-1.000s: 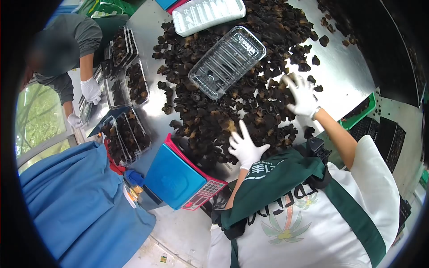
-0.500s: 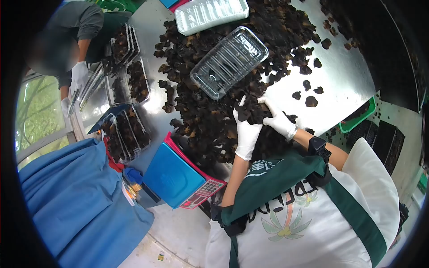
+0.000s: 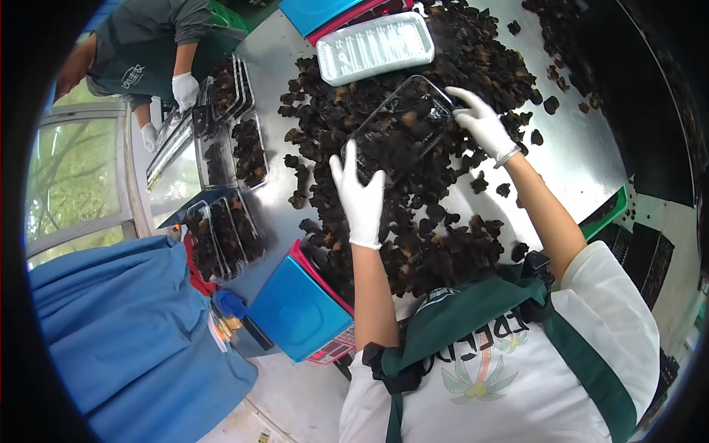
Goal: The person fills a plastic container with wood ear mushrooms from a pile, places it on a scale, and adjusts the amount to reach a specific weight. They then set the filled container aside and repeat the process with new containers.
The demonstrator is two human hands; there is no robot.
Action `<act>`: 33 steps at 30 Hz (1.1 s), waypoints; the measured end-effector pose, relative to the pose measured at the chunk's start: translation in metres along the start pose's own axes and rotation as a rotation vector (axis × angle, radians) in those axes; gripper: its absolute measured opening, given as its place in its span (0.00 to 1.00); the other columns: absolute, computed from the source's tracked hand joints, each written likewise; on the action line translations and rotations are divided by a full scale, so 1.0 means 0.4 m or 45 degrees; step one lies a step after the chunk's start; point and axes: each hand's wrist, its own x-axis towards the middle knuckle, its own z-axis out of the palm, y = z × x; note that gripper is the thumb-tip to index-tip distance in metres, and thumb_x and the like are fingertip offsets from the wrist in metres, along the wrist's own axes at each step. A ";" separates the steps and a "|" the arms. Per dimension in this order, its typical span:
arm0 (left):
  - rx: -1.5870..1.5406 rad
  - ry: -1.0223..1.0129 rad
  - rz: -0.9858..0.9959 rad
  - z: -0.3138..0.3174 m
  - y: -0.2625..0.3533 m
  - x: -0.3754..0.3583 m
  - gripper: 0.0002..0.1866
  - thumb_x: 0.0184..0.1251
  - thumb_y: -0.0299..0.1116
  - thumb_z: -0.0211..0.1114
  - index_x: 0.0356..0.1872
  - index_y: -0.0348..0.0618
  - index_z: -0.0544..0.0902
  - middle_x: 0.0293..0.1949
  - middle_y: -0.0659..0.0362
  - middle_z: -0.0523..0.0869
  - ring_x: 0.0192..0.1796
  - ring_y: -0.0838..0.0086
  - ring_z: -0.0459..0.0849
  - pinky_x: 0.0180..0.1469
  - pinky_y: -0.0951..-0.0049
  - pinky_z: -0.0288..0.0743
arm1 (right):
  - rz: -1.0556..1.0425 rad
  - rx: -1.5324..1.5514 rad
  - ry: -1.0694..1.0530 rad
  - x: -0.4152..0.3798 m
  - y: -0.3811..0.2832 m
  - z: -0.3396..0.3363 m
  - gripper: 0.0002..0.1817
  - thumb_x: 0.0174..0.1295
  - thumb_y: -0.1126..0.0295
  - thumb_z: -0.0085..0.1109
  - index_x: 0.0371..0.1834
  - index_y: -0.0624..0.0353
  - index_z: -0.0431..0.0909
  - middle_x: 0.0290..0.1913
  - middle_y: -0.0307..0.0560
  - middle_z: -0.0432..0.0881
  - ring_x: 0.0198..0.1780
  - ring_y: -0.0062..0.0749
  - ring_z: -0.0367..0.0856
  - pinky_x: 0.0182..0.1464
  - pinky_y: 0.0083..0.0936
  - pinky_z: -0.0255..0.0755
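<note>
A clear plastic tray lies tilted on the heap of dark, dried fungus-like pieces, with some dark pieces inside it, partly blurred. My left hand, in a white glove, is at the tray's lower left end, fingers spread and touching or almost touching its rim. At the upper right corner of the tray is my right hand, also gloved, its fingers apart and stretched along the edge. Whether either hand bears on the tray cannot be made out.
Stacked white-looking trays stand behind the heap, by a blue and pink scale. Another scale is near the front left. Filled clear trays line the left side, where a co-worker's gloved hand holds trays. A green crate is at right.
My hands have parted and moved up to the two ends of the tray. The dark pieces between them are gone from my hands, and pieces now show in the tray.
</note>
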 end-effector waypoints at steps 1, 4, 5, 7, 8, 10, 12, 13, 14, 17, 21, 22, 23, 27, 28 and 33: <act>-0.121 0.049 -0.118 -0.008 -0.024 -0.004 0.35 0.52 0.23 0.63 0.66 0.51 0.67 0.68 0.41 0.55 0.69 0.56 0.59 0.64 0.64 0.62 | -0.118 -0.079 0.154 0.019 0.034 -0.021 0.28 0.54 0.80 0.46 0.62 0.55 0.69 0.55 0.44 0.76 0.55 0.29 0.75 0.60 0.24 0.66; -0.121 0.218 -0.284 0.019 -0.162 -0.018 0.24 0.60 0.24 0.60 0.59 0.40 0.71 0.51 0.50 0.76 0.45 0.71 0.79 0.47 0.72 0.74 | -0.258 -0.187 0.253 0.078 0.144 -0.047 0.21 0.57 0.76 0.49 0.56 0.58 0.73 0.48 0.46 0.80 0.48 0.28 0.78 0.54 0.24 0.70; -0.290 0.119 -0.366 0.030 -0.174 -0.017 0.21 0.61 0.24 0.60 0.57 0.38 0.72 0.45 0.53 0.78 0.39 0.74 0.79 0.42 0.75 0.75 | -0.213 -0.209 0.183 0.083 0.142 -0.042 0.20 0.57 0.75 0.51 0.55 0.58 0.73 0.47 0.47 0.80 0.47 0.29 0.79 0.52 0.24 0.71; -0.556 -0.040 -0.486 0.069 -0.191 -0.016 0.17 0.65 0.25 0.58 0.55 0.36 0.73 0.32 0.58 0.81 0.28 0.80 0.78 0.33 0.80 0.75 | -0.121 -0.309 0.098 0.091 0.140 -0.020 0.18 0.57 0.71 0.54 0.52 0.58 0.75 0.45 0.50 0.80 0.46 0.33 0.79 0.50 0.26 0.72; -0.565 -0.022 -0.488 0.084 -0.182 -0.018 0.17 0.65 0.24 0.57 0.55 0.35 0.72 0.32 0.58 0.80 0.28 0.80 0.78 0.33 0.80 0.75 | -0.261 -0.429 0.159 0.094 0.142 -0.006 0.18 0.57 0.71 0.55 0.52 0.59 0.75 0.42 0.51 0.80 0.42 0.35 0.80 0.48 0.27 0.72; -0.572 -0.004 -0.471 0.092 -0.175 -0.012 0.18 0.65 0.24 0.57 0.56 0.34 0.71 0.33 0.57 0.79 0.29 0.78 0.80 0.32 0.78 0.79 | -0.239 -0.513 0.187 0.107 0.138 0.005 0.17 0.57 0.71 0.55 0.51 0.60 0.76 0.42 0.52 0.80 0.41 0.39 0.80 0.48 0.29 0.72; -0.626 -0.029 -0.506 0.068 -0.160 -0.015 0.19 0.65 0.24 0.56 0.57 0.34 0.70 0.33 0.57 0.79 0.28 0.78 0.80 0.31 0.78 0.79 | -0.291 -0.479 0.123 0.098 0.131 -0.004 0.17 0.59 0.72 0.54 0.52 0.60 0.76 0.38 0.45 0.80 0.36 0.28 0.76 0.43 0.24 0.72; -0.653 -0.042 -0.523 0.050 -0.154 -0.019 0.19 0.65 0.24 0.56 0.58 0.34 0.70 0.33 0.56 0.79 0.28 0.78 0.79 0.30 0.77 0.80 | -0.317 -0.462 0.091 0.091 0.128 -0.008 0.17 0.59 0.72 0.54 0.53 0.60 0.76 0.36 0.41 0.79 0.33 0.23 0.74 0.41 0.21 0.72; -0.651 -0.039 -0.477 0.026 -0.145 -0.030 0.20 0.65 0.23 0.55 0.58 0.34 0.70 0.32 0.56 0.79 0.26 0.78 0.79 0.28 0.77 0.80 | -0.199 -0.368 0.042 0.067 0.088 -0.021 0.17 0.60 0.73 0.53 0.52 0.60 0.77 0.34 0.39 0.79 0.31 0.21 0.73 0.38 0.19 0.71; -0.743 -0.098 -0.519 -0.026 -0.099 -0.057 0.20 0.65 0.24 0.55 0.58 0.32 0.71 0.33 0.55 0.80 0.25 0.77 0.80 0.26 0.78 0.80 | 0.026 -0.003 -0.067 -0.020 0.022 -0.057 0.16 0.61 0.73 0.51 0.52 0.59 0.78 0.28 0.33 0.76 0.26 0.12 0.67 0.30 0.12 0.65; -0.765 -0.139 -0.620 -0.019 -0.107 -0.107 0.21 0.65 0.24 0.55 0.59 0.30 0.70 0.29 0.56 0.81 0.22 0.77 0.80 0.25 0.79 0.79 | -0.302 -0.437 0.171 -0.094 0.052 -0.033 0.17 0.55 0.76 0.52 0.48 0.64 0.79 0.29 0.35 0.77 0.28 0.15 0.71 0.33 0.15 0.69; -0.787 -0.156 -0.629 -0.023 -0.104 -0.123 0.21 0.65 0.24 0.55 0.59 0.30 0.70 0.29 0.56 0.81 0.22 0.77 0.80 0.25 0.78 0.79 | 0.007 0.058 -0.014 -0.102 0.049 -0.057 0.16 0.56 0.76 0.52 0.48 0.62 0.79 0.30 0.37 0.77 0.28 0.18 0.72 0.34 0.17 0.70; -0.815 -0.168 -0.638 -0.025 -0.100 -0.138 0.21 0.65 0.24 0.55 0.59 0.30 0.70 0.29 0.56 0.81 0.22 0.77 0.80 0.25 0.78 0.79 | -0.004 0.056 -0.027 -0.107 0.054 -0.069 0.16 0.56 0.76 0.51 0.48 0.61 0.79 0.31 0.36 0.77 0.28 0.18 0.72 0.34 0.17 0.70; -0.830 -0.169 -0.692 -0.034 -0.125 -0.206 0.21 0.65 0.24 0.55 0.59 0.31 0.70 0.30 0.56 0.81 0.22 0.77 0.80 0.25 0.79 0.80 | -0.291 -0.371 0.050 -0.141 0.085 -0.028 0.18 0.56 0.76 0.51 0.50 0.59 0.79 0.29 0.36 0.77 0.30 0.16 0.75 0.35 0.16 0.72; -0.841 -0.162 -0.687 -0.035 -0.131 -0.217 0.21 0.65 0.24 0.55 0.60 0.31 0.70 0.30 0.56 0.81 0.22 0.77 0.80 0.25 0.79 0.80 | -0.200 -0.266 0.057 -0.147 0.081 -0.024 0.17 0.57 0.76 0.51 0.51 0.59 0.78 0.29 0.36 0.77 0.30 0.16 0.75 0.33 0.16 0.73; -0.841 -0.054 -0.709 -0.089 -0.142 -0.293 0.23 0.65 0.23 0.57 0.61 0.30 0.67 0.29 0.56 0.82 0.22 0.78 0.80 0.23 0.82 0.77 | 0.035 -0.040 -0.030 -0.229 0.070 0.028 0.17 0.60 0.73 0.54 0.53 0.60 0.77 0.32 0.36 0.77 0.30 0.14 0.76 0.30 0.14 0.72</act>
